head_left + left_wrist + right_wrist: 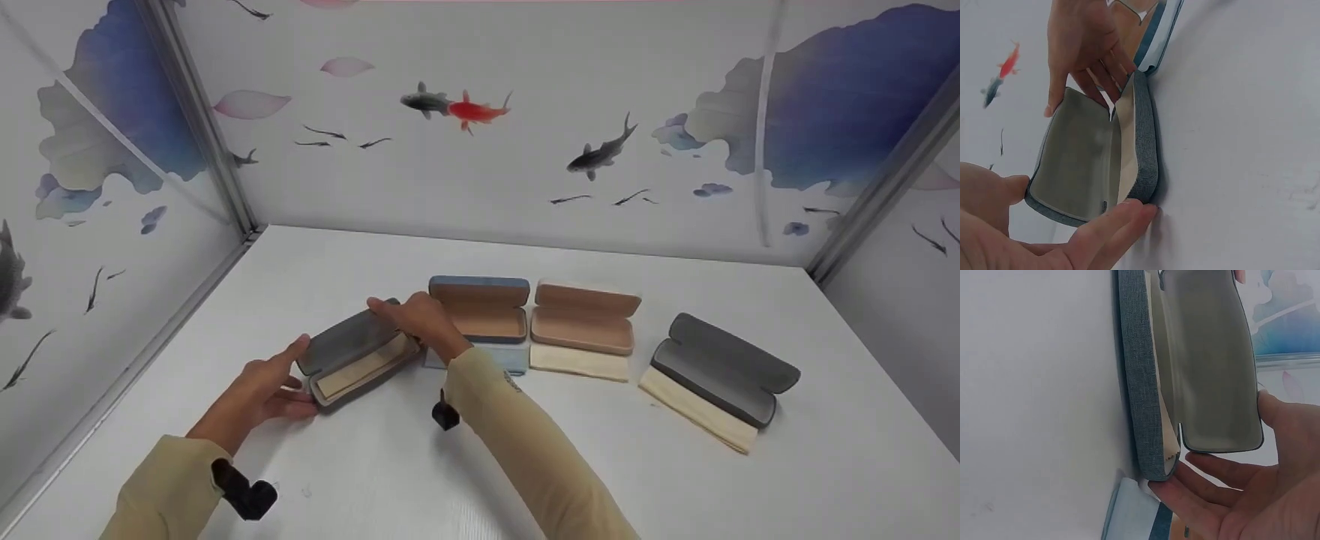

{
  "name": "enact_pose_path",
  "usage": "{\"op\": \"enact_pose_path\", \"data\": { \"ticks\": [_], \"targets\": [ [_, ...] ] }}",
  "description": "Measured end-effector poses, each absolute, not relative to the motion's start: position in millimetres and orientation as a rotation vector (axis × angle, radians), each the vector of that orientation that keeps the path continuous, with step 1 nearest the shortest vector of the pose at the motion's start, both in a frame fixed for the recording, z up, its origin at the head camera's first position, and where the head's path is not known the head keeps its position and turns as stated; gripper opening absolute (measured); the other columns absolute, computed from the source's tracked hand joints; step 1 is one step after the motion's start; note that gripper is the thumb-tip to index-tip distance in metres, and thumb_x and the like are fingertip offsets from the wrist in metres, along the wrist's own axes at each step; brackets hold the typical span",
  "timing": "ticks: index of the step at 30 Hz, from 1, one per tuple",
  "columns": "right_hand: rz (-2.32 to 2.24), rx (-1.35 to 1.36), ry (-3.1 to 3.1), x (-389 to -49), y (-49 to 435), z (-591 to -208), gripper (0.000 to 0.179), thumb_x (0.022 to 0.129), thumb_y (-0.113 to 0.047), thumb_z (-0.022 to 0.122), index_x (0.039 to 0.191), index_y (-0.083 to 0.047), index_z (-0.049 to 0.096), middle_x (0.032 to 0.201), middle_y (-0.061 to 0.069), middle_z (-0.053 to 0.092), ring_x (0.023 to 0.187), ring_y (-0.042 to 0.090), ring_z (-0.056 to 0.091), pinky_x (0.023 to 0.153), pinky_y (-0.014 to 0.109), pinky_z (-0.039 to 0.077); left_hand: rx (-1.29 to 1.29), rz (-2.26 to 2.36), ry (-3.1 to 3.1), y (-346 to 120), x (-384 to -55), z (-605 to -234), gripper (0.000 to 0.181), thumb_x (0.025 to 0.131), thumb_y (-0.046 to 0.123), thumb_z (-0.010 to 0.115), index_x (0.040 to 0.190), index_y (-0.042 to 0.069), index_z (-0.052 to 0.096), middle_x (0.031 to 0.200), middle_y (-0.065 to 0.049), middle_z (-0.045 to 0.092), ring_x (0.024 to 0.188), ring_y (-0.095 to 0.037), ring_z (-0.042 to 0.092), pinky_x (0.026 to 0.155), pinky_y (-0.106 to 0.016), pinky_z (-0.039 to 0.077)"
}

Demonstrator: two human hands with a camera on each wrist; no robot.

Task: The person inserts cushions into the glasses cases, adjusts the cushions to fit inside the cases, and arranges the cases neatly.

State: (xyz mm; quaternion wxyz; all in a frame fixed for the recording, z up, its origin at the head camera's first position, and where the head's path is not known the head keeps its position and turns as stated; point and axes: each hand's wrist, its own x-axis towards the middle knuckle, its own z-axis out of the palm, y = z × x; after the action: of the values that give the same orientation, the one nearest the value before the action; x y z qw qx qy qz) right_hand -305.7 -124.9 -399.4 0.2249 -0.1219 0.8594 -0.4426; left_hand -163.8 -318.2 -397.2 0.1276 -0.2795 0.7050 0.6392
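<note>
An open grey eyeglass case (343,346) lies at an angle on the left of the table, its lid raised. Inside its base is a folded cream cloth (366,367). My left hand (259,390) holds the left end, thumb at the lid's edge and fingertips against the base. At the opposite end, my right hand (427,321) has its thumb on the lid and its other fingers by the hinge and base corner. In the left wrist view, the outside of the case (1147,140) looks like blue-grey woven fabric.
Right of the held case stand an open blue case (480,322) with a blue cloth (511,359) before it and an open tan-lined case (581,330) with a cream cloth (579,363). Farther right is another open grey case (712,381) with a cream cloth (697,409). Printed panels (525,187) enclose the table.
</note>
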Motion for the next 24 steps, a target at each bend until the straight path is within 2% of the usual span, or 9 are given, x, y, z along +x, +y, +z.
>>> {"op": "enact_pose_path", "data": {
  "ticks": [2, 5, 8, 11, 15, 17, 19, 22, 24],
  "targets": [
    [-1.224, -0.337, 2.362, -305, -123, -397, 0.086, 0.092, -0.062, 0.061, 0.145, 0.003, 0.045, 0.143, 0.015, 0.054, 0.124, 0.027, 0.056, 0.109, 0.046, 0.048, -0.8, 1.863, 2.067, -317, -165, -396, 0.097, 0.103, 0.053, 0.04, 0.147, -0.026, 0.005, 0.138, -0.042, 0.041, 0.085, -0.025, 0.072, 0.082, -0.035, 0.062],
    [-1.228, -0.341, 2.359, -305, -121, -396, 0.084, 0.093, -0.059, 0.062, 0.146, 0.004, 0.043, 0.146, 0.017, 0.052, 0.128, 0.028, 0.054, 0.112, 0.046, 0.045, -0.787, 1.855, 2.097, -315, -167, -393, 0.093, 0.105, 0.048, 0.04, 0.148, -0.023, -0.002, 0.144, -0.042, 0.036, 0.087, -0.024, 0.071, 0.081, -0.033, 0.062],
    [-1.231, -0.346, 2.352, -305, -121, -395, 0.084, 0.094, -0.057, 0.062, 0.147, 0.004, 0.042, 0.148, 0.018, 0.05, 0.13, 0.03, 0.053, 0.113, 0.046, 0.045, -0.792, 1.847, 2.124, -313, -167, -391, 0.089, 0.106, 0.045, 0.039, 0.148, -0.024, 0.003, 0.139, -0.04, 0.042, 0.084, -0.022, 0.072, 0.079, -0.031, 0.062],
    [-1.222, -0.353, 2.346, -305, -120, -395, 0.085, 0.094, -0.057, 0.062, 0.148, 0.004, 0.04, 0.15, 0.019, 0.048, 0.132, 0.031, 0.053, 0.112, 0.047, 0.045, -0.781, 1.848, 2.138, -311, -166, -390, 0.084, 0.107, 0.043, 0.038, 0.147, -0.025, 0.009, 0.134, -0.043, 0.046, 0.08, -0.02, 0.073, 0.077, -0.03, 0.062],
    [-1.2, -0.368, 2.37, -306, -119, -397, 0.084, 0.094, -0.057, 0.062, 0.146, 0.005, 0.042, 0.148, 0.019, 0.05, 0.127, 0.03, 0.056, 0.11, 0.046, 0.048, -0.734, 1.881, 2.134, -309, -163, -390, 0.083, 0.107, 0.04, 0.038, 0.147, -0.025, 0.007, 0.138, -0.05, 0.041, 0.082, -0.022, 0.075, 0.076, -0.03, 0.062],
    [-1.183, -0.378, 2.383, -306, -119, -398, 0.08, 0.094, -0.057, 0.062, 0.141, 0.006, 0.048, 0.137, 0.018, 0.057, 0.119, 0.028, 0.059, 0.105, 0.044, 0.051, -0.721, 1.899, 2.131, -308, -161, -391, 0.083, 0.107, 0.039, 0.038, 0.148, -0.025, 0.005, 0.14, -0.049, 0.039, 0.083, -0.023, 0.075, 0.077, -0.03, 0.062],
    [-1.164, -0.398, 2.393, -307, -118, -399, 0.072, 0.094, -0.056, 0.062, 0.129, 0.006, 0.055, 0.117, 0.015, 0.061, 0.108, 0.025, 0.061, 0.095, 0.039, 0.053, -0.724, 1.907, 2.139, -306, -160, -392, 0.082, 0.107, 0.038, 0.04, 0.148, -0.025, 0.005, 0.138, -0.049, 0.042, 0.081, -0.022, 0.075, 0.076, -0.03, 0.062],
    [-1.13, -0.439, 2.402, -308, -116, -400, 0.058, 0.095, -0.056, 0.061, 0.106, 0.001, 0.059, 0.09, 0.007, 0.052, 0.093, 0.023, 0.06, 0.081, 0.035, 0.051, -0.736, 1.907, 2.156, -305, -159, -393, 0.081, 0.107, 0.036, 0.042, 0.147, -0.025, 0.006, 0.128, -0.045, 0.051, 0.078, -0.019, 0.074, 0.075, -0.03, 0.062],
    [-1.126, -0.465, 2.409, -308, -114, -400, 0.053, 0.096, -0.055, 0.06, 0.095, -0.003, 0.056, 0.084, 0.004, 0.048, 0.088, 0.021, 0.058, 0.078, 0.034, 0.049, -0.742, 1.905, 2.17, -303, -159, -394, 0.081, 0.107, 0.036, 0.043, 0.147, -0.026, 0.009, 0.121, -0.039, 0.056, 0.077, -0.018, 0.073, 0.075, -0.029, 0.062]
  ]
}}
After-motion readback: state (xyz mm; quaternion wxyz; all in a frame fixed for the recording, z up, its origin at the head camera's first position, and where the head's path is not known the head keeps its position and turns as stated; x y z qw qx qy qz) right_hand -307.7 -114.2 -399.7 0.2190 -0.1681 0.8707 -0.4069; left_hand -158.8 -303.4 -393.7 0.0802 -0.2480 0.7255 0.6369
